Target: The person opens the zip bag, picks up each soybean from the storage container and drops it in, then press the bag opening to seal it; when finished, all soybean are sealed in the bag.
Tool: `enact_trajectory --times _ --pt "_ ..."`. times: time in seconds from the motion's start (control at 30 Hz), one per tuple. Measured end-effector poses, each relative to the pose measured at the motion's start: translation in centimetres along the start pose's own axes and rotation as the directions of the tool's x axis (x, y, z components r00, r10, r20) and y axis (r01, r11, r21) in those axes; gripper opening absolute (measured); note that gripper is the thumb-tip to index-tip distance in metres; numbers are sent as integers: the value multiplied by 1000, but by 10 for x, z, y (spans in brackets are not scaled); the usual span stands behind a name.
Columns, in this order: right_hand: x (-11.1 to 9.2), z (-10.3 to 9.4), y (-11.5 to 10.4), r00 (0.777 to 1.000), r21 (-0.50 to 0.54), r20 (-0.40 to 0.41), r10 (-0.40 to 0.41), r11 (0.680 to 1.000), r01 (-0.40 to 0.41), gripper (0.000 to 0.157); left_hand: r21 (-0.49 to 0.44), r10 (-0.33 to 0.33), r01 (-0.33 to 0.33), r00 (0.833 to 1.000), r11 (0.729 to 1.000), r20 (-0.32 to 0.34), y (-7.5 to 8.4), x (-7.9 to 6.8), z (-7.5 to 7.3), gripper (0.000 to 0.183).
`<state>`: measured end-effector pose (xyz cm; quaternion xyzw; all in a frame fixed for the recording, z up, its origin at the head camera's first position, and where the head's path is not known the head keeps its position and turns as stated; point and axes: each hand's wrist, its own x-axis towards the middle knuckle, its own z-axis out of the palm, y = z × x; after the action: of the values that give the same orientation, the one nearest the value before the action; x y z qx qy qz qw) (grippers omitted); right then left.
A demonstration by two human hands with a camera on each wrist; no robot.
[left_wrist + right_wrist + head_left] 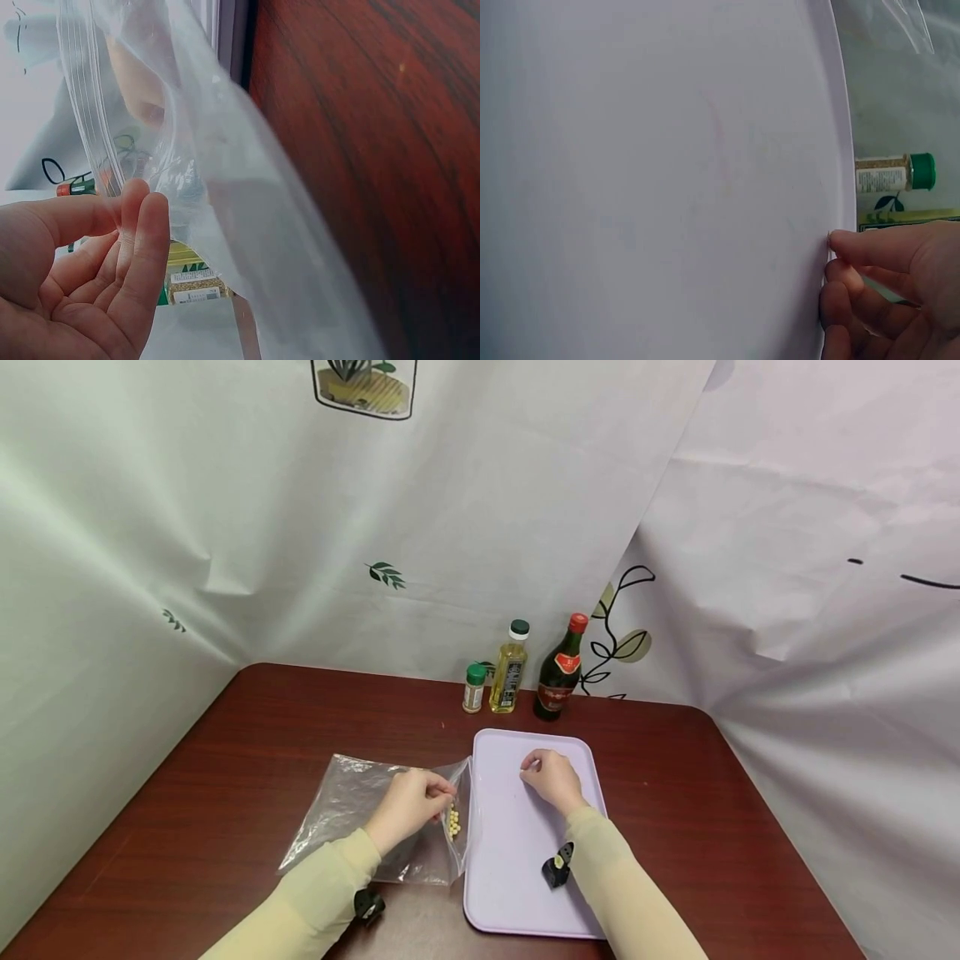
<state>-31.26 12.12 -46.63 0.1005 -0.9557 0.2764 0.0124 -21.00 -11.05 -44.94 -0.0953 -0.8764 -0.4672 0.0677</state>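
Observation:
My left hand point(412, 802) pinches the edge of a clear zip bag point(352, 802) between thumb and fingers, near its open mouth. In the left wrist view, the bag's ridged zip strip point(88, 90) runs up from the fingertips. Several small pale yellow balls point(453, 822) lie together inside, by the mouth. Over the far part of a lilac tray point(502, 860) is my right hand point(552, 779), its fingers loosely bent. The right wrist view shows its thumb and forefinger point(843, 271) slightly apart, with nothing visible between them.
At the table's back edge stand a green-capped spice jar point(474, 687), an oil bottle point(510, 668) and a dark red-capped bottle point(561, 670). The bag lies on the brown table point(187, 827), against the tray's left rim. A patterned cloth point(450, 510) hangs behind.

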Motion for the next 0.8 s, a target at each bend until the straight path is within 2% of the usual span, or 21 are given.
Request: enact_trajectory --times 0.33,0.5,0.8 --pt "-1 -2 -5 999 -32 44 21 999 -19 5 16 -24 24 1000 1000 -2 -4 1 -3 8" --pt "-5 -6 -10 997 6 62 36 999 -36 6 6 -39 39 999 999 4 -4 1 -2 9" --pt "-19 -10 -15 997 106 48 -59 993 54 5 14 -34 34 999 999 9 0 2 0 10"
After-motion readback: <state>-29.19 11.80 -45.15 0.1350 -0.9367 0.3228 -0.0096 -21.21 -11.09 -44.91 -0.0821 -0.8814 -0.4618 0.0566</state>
